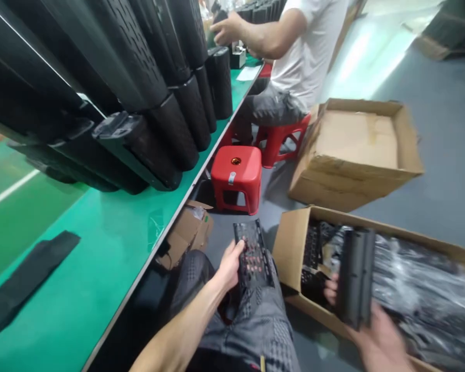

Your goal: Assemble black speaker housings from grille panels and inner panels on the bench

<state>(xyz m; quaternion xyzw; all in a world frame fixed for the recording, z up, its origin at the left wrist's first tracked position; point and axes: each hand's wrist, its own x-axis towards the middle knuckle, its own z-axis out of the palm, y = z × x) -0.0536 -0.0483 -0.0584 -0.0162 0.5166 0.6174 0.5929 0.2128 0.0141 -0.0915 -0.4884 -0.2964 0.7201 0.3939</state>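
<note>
In my left hand [231, 266] is a flat black perforated panel [253, 258], gripped by its left edge above my lap. My fingers show through its slots from behind. My right hand [375, 325] is wrapped round a long black plastic piece [355, 276] with ridges along its length, slightly blurred. That piece is held over an open cardboard box [292, 248] at my right. Inside the box lie black parts and clear plastic bags [405, 274].
Tall black slotted housings [139, 144] stand stacked on the green table [101, 248] at left. A black strip [31, 279] lies nearer. A red stool [236, 170], another carton [352, 181] and a seated co-worker [302, 57] are ahead. A small carton [189, 232] sits under the table edge.
</note>
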